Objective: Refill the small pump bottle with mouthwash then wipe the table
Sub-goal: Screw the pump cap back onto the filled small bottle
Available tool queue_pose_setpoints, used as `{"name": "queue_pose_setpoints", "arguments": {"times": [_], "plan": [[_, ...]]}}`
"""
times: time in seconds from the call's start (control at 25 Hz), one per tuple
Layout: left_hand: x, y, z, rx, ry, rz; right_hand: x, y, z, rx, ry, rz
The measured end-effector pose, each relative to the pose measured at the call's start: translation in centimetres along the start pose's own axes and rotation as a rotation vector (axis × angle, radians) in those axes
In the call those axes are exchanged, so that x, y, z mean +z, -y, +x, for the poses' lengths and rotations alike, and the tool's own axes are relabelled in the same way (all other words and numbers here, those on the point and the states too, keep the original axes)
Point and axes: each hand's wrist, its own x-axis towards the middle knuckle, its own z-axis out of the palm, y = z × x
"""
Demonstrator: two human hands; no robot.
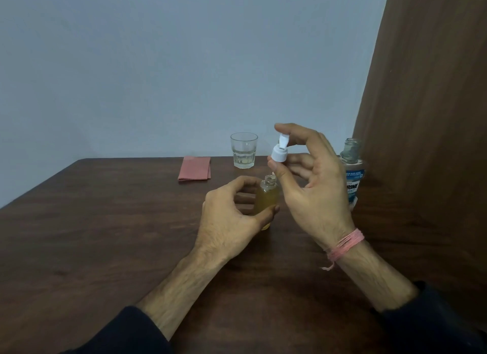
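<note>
We hold our left hand [232,208] low, fingers and thumb curled in a grip, forearm angled up from the lower left. Our right hand [305,174] is raised higher, thumb and forefinger pinching while the other fingers spread loosely, wrist bent inward.

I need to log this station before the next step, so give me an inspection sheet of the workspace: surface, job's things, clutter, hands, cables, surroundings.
Surface: dark wooden table; no spill visible.
Job's things: small bottle upright, neck open, yellowish liquid inside; white pump head lifted above it; mouthwash bottle uncapped, at the right behind the right hand; folded pink cloth lying flat at the back.
Clutter: glass tumbler, a little clear liquid in it.
Hands: left hand grips the small bottle; right hand pinches the pump head.
Cables: nothing seen.
Surroundings: plain pale wall; brown wooden panel at right.
</note>
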Motion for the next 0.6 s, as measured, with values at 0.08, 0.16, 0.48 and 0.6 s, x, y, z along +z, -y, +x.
{"name": "queue_pose_setpoints", "arguments": {"times": [0.08,0.16,0.48,0.6], "plan": [[0.0,-0.14,-0.01,0.003,0.004,-0.004,0.16,-0.14,-0.1,0.035,0.032,0.017],[-0.07,-0.33,-0.05,0.0,0.015,-0.021,0.29,-0.27,-0.21,0.087,0.063,0.041],[-0.06,-0.15,-0.05,-0.01,0.002,-0.043,0.14,-0.24,-0.39,0.196,0.14,0.033],[-0.02,0.01,0.05,-0.01,-0.005,-0.051,0.34,-0.23,-0.65,0.225,0.167,0.04]]}}
